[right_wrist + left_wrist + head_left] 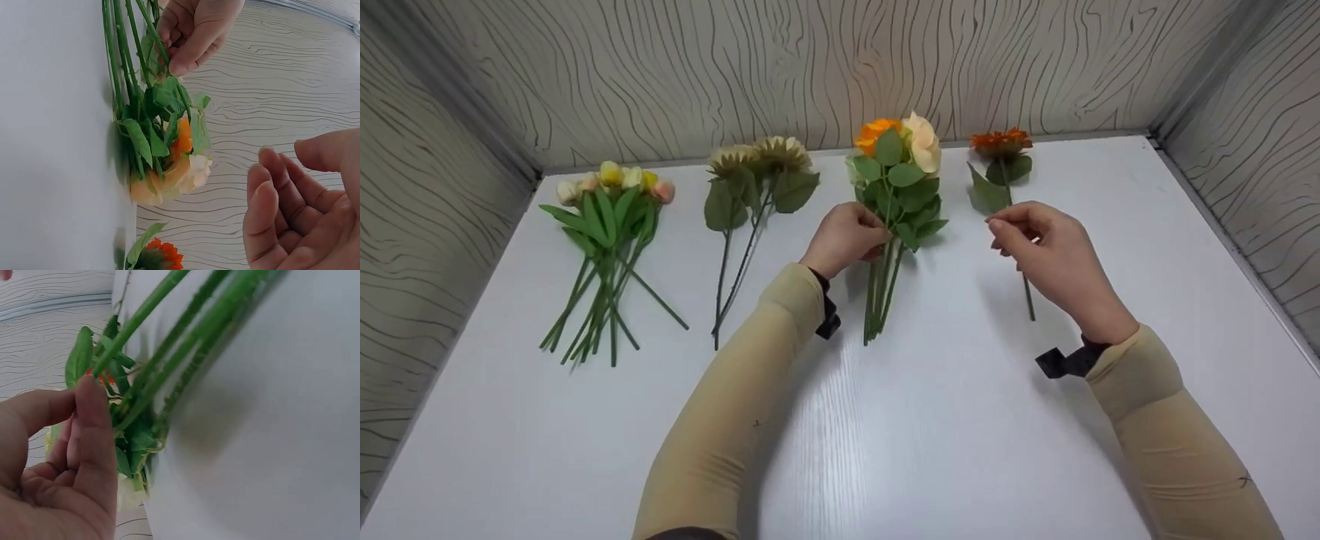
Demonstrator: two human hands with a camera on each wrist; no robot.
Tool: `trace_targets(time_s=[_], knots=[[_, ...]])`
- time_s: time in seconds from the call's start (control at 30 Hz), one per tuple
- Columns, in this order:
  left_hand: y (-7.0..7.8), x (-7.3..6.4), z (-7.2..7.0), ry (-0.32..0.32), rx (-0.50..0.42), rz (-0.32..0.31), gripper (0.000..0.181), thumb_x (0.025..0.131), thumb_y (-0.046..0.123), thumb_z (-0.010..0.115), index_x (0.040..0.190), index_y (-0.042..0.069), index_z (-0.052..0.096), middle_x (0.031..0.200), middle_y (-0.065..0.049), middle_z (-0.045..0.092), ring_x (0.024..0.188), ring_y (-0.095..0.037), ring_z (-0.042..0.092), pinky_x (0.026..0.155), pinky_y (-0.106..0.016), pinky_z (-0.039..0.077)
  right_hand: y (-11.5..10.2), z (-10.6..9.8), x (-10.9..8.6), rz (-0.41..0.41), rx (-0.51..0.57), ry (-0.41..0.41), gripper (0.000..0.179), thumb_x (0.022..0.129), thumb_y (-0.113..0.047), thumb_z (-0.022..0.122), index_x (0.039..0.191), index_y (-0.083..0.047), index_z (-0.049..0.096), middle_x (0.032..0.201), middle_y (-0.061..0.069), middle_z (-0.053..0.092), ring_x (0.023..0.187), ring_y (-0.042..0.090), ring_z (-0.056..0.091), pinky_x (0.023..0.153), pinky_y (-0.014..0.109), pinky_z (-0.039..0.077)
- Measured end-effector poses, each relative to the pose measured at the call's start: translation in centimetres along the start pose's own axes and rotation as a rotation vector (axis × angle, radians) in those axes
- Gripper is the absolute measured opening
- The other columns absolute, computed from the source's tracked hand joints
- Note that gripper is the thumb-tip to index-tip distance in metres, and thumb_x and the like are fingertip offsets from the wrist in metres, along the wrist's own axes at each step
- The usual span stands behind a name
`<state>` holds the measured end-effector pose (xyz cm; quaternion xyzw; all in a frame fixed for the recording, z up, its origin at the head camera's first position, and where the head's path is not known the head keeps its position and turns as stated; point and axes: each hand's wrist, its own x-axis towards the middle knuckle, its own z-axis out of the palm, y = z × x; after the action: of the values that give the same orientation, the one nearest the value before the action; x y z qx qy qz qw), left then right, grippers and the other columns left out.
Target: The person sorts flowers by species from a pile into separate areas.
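My left hand (847,238) pinches one green flower stem (147,312) between thumb and fingertips, at the left side of a rose bunch (915,191) with orange and pale peach heads. The bunch's other stems (121,50) lie beside it, close to the table. My right hand (1054,251) hovers over the stem of a single dark orange flower (1001,142). Its fingers are loosely bent, thumb apart from them in the right wrist view, with nothing held. That orange flower (163,254) shows only in part at the bottom of the right wrist view.
Tulips (611,217) in yellow, white and pink lie in a loose bunch at the left of the white table (930,435). Two pale green flowers (757,161) with long dark stems lie between them and the roses. A wood-grain patterned wall (780,75) stands behind the table.
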<state>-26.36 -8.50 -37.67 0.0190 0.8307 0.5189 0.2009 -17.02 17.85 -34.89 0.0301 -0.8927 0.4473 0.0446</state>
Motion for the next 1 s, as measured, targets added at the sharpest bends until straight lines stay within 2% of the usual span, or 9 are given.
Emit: trace_targets(time_s=[0.1,0.27,0.53,0.67,0.8,0.9,1.0], knots=[[-0.2,0.2,0.1,0.021,0.053,-0.028,0.010,0.097,0.014,0.072,0.102,0.007,0.067,0.099,-0.007,0.066,0.080,-0.018,0.068,0.073,-0.028,0.058,0.5,-0.1,0.4,0.025,-0.006,-0.010,0.043,0.103,-0.047,0.058,0.123,-0.010,0.067,0.101,0.007,0.069,0.088,0.021,0.061,0.064,0.023,0.050],[-0.6,0.2,0.1,0.022,0.127,-0.012,0.014,0.096,0.016,0.073,0.103,0.007,0.065,0.093,-0.008,0.068,0.073,-0.016,0.066,0.071,-0.031,0.057,1.2,-0.6,0.7,0.067,-0.011,-0.016,0.045,0.103,-0.048,0.057,0.125,-0.010,0.066,0.103,0.008,0.068,0.090,0.024,0.060,0.064,0.024,0.050],[-1.0,0.0,-0.3,0.011,0.072,0.038,0.021,0.096,0.019,0.074,0.107,0.005,0.063,0.096,-0.011,0.066,0.073,-0.017,0.068,0.078,-0.038,0.060,2.3,-1.5,1.2,0.129,-0.017,-0.011,0.046,0.104,-0.050,0.055,0.127,-0.011,0.064,0.107,0.011,0.068,0.095,0.025,0.061,0.067,0.025,0.052],[-1.1,-0.4,-0.7,0.018,0.080,0.040,0.024,0.096,0.024,0.074,0.107,0.006,0.062,0.097,-0.010,0.066,0.075,-0.018,0.068,0.078,-0.038,0.060,3.7,-1.8,1.7,0.153,-0.023,-0.013,0.049,0.104,-0.049,0.054,0.128,-0.008,0.063,0.109,0.014,0.068,0.095,0.026,0.061,0.067,0.025,0.051],[-0.9,-1.0,-1.2,0.027,0.072,0.070,0.027,0.096,0.027,0.073,0.107,0.007,0.060,0.102,-0.014,0.067,0.074,-0.019,0.068,0.080,-0.039,0.059,4.9,-2.3,2.5,0.182,-0.106,-0.046,0.047,0.104,-0.047,0.055,0.127,-0.007,0.063,0.109,0.015,0.068,0.096,0.028,0.061,0.070,0.031,0.049],[-0.6,-1.7,-1.6,0.053,0.034,0.126,0.026,0.097,0.027,0.072,0.108,0.007,0.059,0.101,-0.014,0.065,0.074,-0.020,0.066,0.079,-0.039,0.060,5.4,-2.7,3.7,0.210,-0.198,-0.099,0.042,0.105,-0.043,0.054,0.125,-0.006,0.062,0.112,0.016,0.068,0.097,0.028,0.061,0.074,0.038,0.048],[-0.3,-2.8,-1.5,0.094,0.047,0.196,0.023,0.099,0.027,0.068,0.110,0.009,0.060,0.100,-0.009,0.064,0.079,-0.020,0.064,0.075,-0.035,0.059,5.9,-2.8,5.3,0.233,-0.299,-0.163,0.039,0.106,-0.037,0.054,0.122,-0.002,0.063,0.111,0.018,0.066,0.095,0.030,0.058,0.076,0.042,0.047]])
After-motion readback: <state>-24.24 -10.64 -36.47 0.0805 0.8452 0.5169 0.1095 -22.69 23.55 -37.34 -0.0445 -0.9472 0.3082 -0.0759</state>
